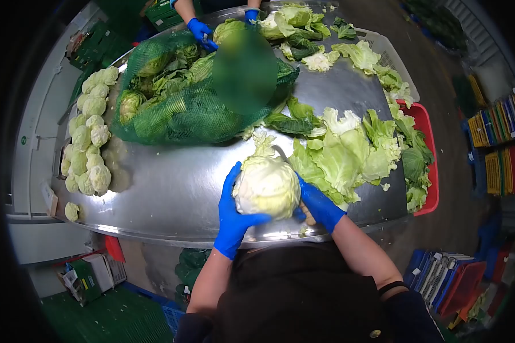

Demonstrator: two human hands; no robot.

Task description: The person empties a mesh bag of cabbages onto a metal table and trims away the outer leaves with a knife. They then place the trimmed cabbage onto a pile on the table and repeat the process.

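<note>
A pale, trimmed cabbage (267, 187) is held up over the near edge of the steel table (171, 194). My left hand (234, 211), in a blue glove, wraps around its left side with the thumb across the front. On the other side, my gloved right hand (320, 206) is closed around a knife with a tan handle (309, 215), close against the cabbage. A dark curved piece, apparently the blade, shows behind the cabbage's upper right; the rest is hidden. Loose green leaves (340, 160) lie just right of my hands.
A green net sack (183, 120) of cabbages lies across the table. Trimmed cabbages (88, 137) line the left edge. Leaves spill into a red crate (432, 166) and a pale crate (392, 54) at right. Opposite, another person's gloved hands (202, 33) work near a cabbage.
</note>
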